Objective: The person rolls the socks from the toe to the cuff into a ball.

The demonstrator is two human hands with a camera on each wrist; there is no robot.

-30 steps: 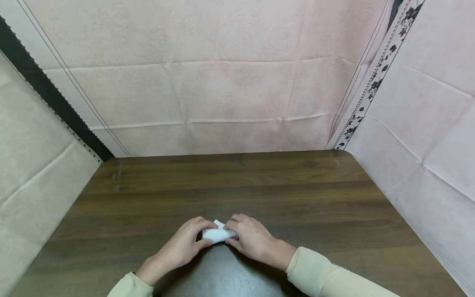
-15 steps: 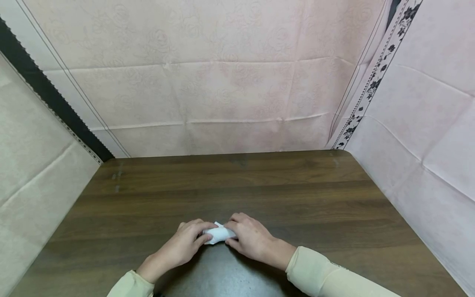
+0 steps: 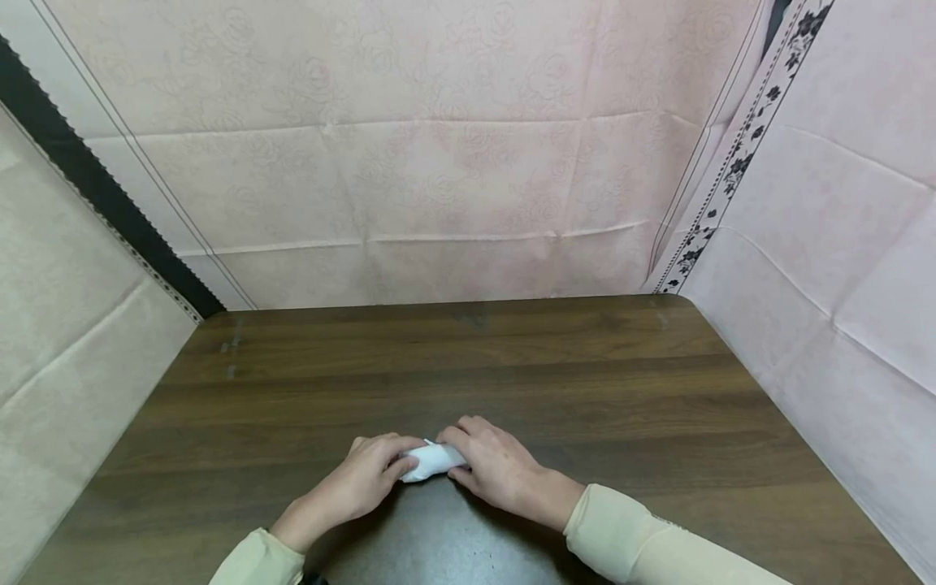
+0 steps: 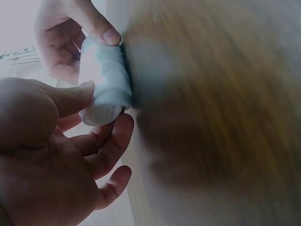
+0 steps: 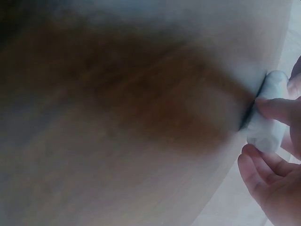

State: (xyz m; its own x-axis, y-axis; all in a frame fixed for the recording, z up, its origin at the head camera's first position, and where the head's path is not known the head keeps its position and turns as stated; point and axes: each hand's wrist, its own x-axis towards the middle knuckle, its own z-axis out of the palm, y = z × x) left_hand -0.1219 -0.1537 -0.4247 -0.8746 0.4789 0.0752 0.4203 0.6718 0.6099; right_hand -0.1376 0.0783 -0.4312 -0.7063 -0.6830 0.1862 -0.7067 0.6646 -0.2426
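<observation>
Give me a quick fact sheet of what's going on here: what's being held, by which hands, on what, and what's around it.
Object: small white rolled bundle, looks like cloth or paper; which one is unclear
Left hand: pinches the bundle's left end with thumb and fingers
Right hand: grips its right end
Position: bundle lies low at the wooden table, near its front edge
Sleeves: beige, on both arms
Surroundings: pale pink patterned sheets behind and at the sides

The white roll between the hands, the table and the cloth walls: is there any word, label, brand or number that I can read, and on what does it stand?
None can be read.
White roll, held by left hand and right hand: plain.
Table: bare wood grain.
Cloth walls: only faint rose patterns and a dark flower border, no letters.
</observation>
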